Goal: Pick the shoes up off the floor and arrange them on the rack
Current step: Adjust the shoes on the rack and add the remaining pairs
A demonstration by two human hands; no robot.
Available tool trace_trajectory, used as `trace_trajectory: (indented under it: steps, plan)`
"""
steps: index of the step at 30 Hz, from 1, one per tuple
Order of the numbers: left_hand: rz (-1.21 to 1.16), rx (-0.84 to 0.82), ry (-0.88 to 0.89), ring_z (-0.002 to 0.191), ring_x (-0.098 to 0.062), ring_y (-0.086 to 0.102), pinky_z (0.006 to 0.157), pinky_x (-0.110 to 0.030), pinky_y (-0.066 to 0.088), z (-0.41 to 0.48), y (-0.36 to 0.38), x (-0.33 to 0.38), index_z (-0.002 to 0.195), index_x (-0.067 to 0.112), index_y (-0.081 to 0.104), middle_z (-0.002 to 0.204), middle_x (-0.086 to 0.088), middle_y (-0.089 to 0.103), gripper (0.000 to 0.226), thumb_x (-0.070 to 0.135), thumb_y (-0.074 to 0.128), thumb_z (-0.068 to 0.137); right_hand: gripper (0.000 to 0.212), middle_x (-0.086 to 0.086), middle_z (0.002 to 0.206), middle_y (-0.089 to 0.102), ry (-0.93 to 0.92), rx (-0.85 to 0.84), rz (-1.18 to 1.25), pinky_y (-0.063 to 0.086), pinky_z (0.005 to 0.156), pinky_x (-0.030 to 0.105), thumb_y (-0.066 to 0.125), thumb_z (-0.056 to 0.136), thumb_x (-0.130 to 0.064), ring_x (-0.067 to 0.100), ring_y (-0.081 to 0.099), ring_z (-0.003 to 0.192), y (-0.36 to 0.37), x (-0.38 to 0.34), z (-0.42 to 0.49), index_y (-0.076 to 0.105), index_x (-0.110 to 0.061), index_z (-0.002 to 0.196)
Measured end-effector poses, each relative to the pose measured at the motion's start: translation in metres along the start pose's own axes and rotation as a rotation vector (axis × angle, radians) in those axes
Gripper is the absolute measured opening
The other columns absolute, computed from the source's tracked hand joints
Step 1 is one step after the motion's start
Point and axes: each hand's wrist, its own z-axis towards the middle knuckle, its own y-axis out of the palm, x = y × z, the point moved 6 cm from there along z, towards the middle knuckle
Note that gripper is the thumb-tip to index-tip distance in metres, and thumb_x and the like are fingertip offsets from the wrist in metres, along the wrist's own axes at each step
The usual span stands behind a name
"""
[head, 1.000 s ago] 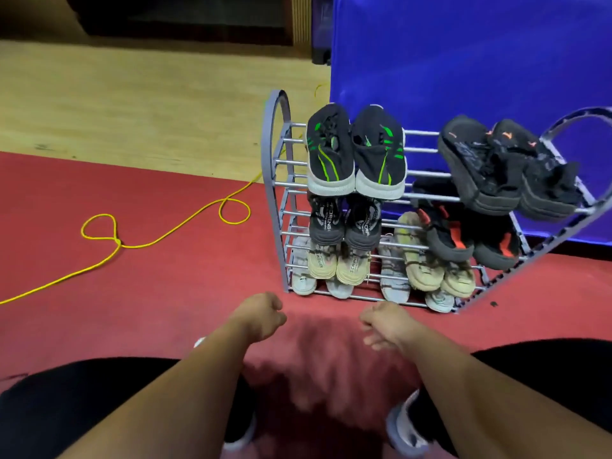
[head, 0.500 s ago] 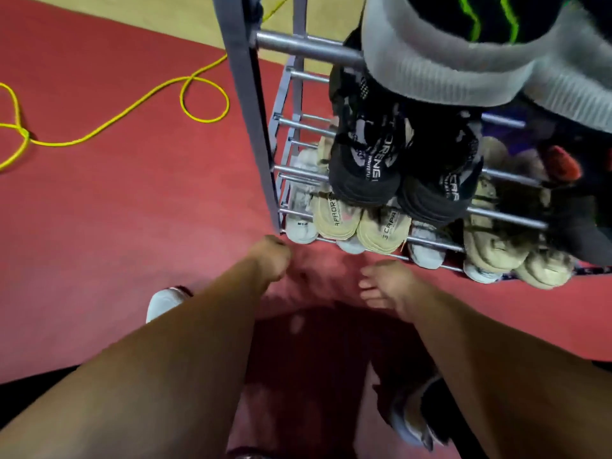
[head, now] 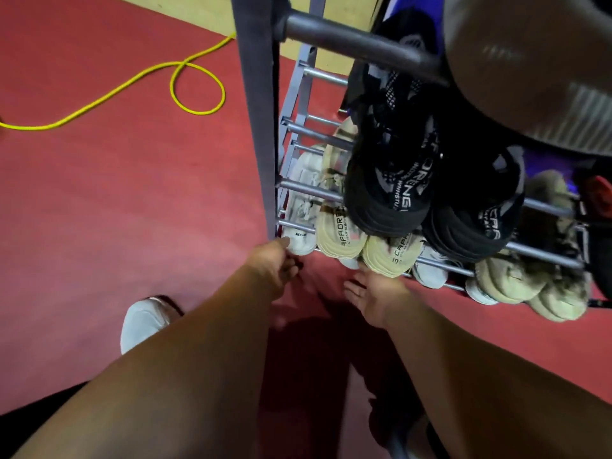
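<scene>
The grey metal shoe rack [head: 255,127] fills the upper right, seen very close. Its bottom rails hold a white shoe [head: 299,197] at the left end, a beige pair [head: 337,236] beside it, and more beige shoes [head: 506,283] to the right. A black pair [head: 394,197] sits one level higher, and a grey-soled shoe [head: 530,77] on the top level. My left hand [head: 275,266] is loosely curled right at the white shoe's toe and holds nothing. My right hand [head: 374,293] hovers just below the beige pair with fingers apart and nothing in it.
Red floor [head: 132,210] stretches to the left and under my arms. A looped yellow cord [head: 195,84] lies on it at upper left. My own white shoe [head: 142,323] stands at lower left, and tan wooden floor [head: 205,14] shows beyond the red area.
The view has dropped and closed in on the rack's lower levels. Both hands have reached forward to the bottom rail, and the right hand's fingers have spread.
</scene>
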Motion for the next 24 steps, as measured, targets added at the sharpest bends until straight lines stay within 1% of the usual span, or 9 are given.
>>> trace_trajectory:
  steps: [2, 5, 6, 9, 13, 15, 17, 20, 24]
  plan:
    - [-0.013, -0.007, 0.004, 0.060, -0.013, 0.048, 0.061, -0.027, 0.051, 0.004, 0.002, 0.004, 0.089, 0.012, 0.058, 0.073, -0.004, 0.052, 0.019, 0.022, 0.055, 0.104, 0.041, 0.015, 0.151, 0.052, 0.010, 0.012, 0.111, 0.054, 0.086, 0.042, 0.038, 0.110, -0.025, 0.032, 0.060, 0.122, -0.001, -0.002, 0.008, 0.048, -0.013, 0.148]
    - [0.014, -0.034, 0.027, 0.051, -0.012, 0.037, 0.051, -0.025, 0.039, 0.012, 0.006, 0.010, 0.085, 0.015, 0.057, 0.064, -0.001, 0.044, 0.018, 0.020, 0.058, 0.102, 0.033, 0.019, 0.131, 0.066, 0.040, 0.070, 0.193, 0.062, 0.060, 0.038, 0.036, 0.109, -0.024, 0.031, 0.070, 0.099, -0.007, -0.004, 0.013, 0.059, -0.008, 0.128]
    - [0.016, -0.045, 0.022, 0.049, -0.012, 0.034, 0.048, -0.025, 0.035, 0.017, 0.008, 0.010, 0.085, 0.015, 0.057, 0.062, -0.001, 0.042, 0.018, 0.020, 0.060, 0.101, 0.036, 0.019, 0.125, 0.068, 0.045, 0.083, 0.219, 0.062, 0.059, 0.039, 0.032, 0.109, -0.025, 0.032, 0.070, 0.094, -0.009, -0.005, 0.013, 0.059, -0.009, 0.127]
    - [0.016, -0.046, -0.001, 0.050, -0.011, 0.038, 0.039, -0.021, 0.038, 0.027, 0.010, 0.008, 0.081, 0.012, 0.060, 0.063, -0.001, 0.048, 0.020, 0.019, 0.065, 0.099, 0.047, 0.017, 0.113, 0.067, 0.054, 0.084, 0.299, 0.055, 0.082, 0.047, 0.020, 0.108, -0.024, 0.032, 0.066, 0.090, -0.008, -0.008, 0.010, 0.057, -0.008, 0.131]
    - [0.043, -0.024, -0.056, 0.058, -0.012, 0.049, 0.040, -0.018, 0.048, 0.031, 0.018, 0.000, 0.081, 0.010, 0.061, 0.070, -0.004, 0.056, 0.019, 0.014, 0.064, 0.100, 0.035, 0.019, 0.107, 0.066, 0.041, 0.061, 0.355, 0.051, 0.103, 0.051, 0.029, 0.108, -0.014, 0.035, 0.067, 0.095, -0.005, -0.017, -0.007, 0.063, -0.004, 0.108]
    - [0.075, -0.026, -0.060, 0.059, -0.013, 0.049, 0.040, -0.018, 0.049, 0.027, 0.024, -0.004, 0.086, 0.009, 0.059, 0.073, -0.006, 0.056, 0.017, 0.010, 0.057, 0.102, 0.031, 0.018, 0.108, 0.069, 0.030, 0.035, 0.342, 0.053, 0.101, 0.049, 0.035, 0.108, -0.010, 0.034, 0.068, 0.098, -0.008, -0.019, -0.011, 0.065, -0.004, 0.111]
    - [0.078, -0.047, -0.057, 0.067, -0.015, 0.055, 0.040, -0.018, 0.052, 0.024, 0.033, -0.012, 0.101, 0.005, 0.063, 0.089, -0.011, 0.065, 0.009, 0.004, 0.054, 0.103, 0.028, 0.016, 0.110, 0.071, 0.027, 0.020, 0.335, 0.053, 0.101, 0.045, 0.038, 0.108, -0.007, 0.030, 0.068, 0.100, -0.014, -0.019, -0.012, 0.066, -0.005, 0.111]
    - [0.029, -0.028, -0.014, 0.073, -0.015, 0.065, 0.043, -0.019, 0.053, 0.018, 0.039, -0.018, 0.125, 0.002, 0.065, 0.120, -0.014, 0.071, 0.028, 0.000, 0.063, 0.098, 0.020, 0.015, 0.109, 0.071, 0.058, 0.038, 0.341, 0.055, 0.099, 0.042, 0.044, 0.107, -0.001, 0.027, 0.069, 0.099, -0.028, -0.013, -0.016, 0.065, -0.004, 0.107]
    - [-0.010, -0.053, -0.007, 0.072, -0.013, 0.067, 0.051, -0.021, 0.059, 0.016, 0.043, -0.025, 0.129, 0.000, 0.064, 0.117, -0.014, 0.072, 0.032, 0.001, 0.064, 0.098, 0.017, 0.017, 0.110, 0.068, 0.064, 0.060, 0.401, 0.057, 0.082, 0.042, 0.053, 0.103, 0.003, 0.029, 0.068, 0.095, -0.056, 0.001, -0.014, 0.061, 0.000, 0.118]
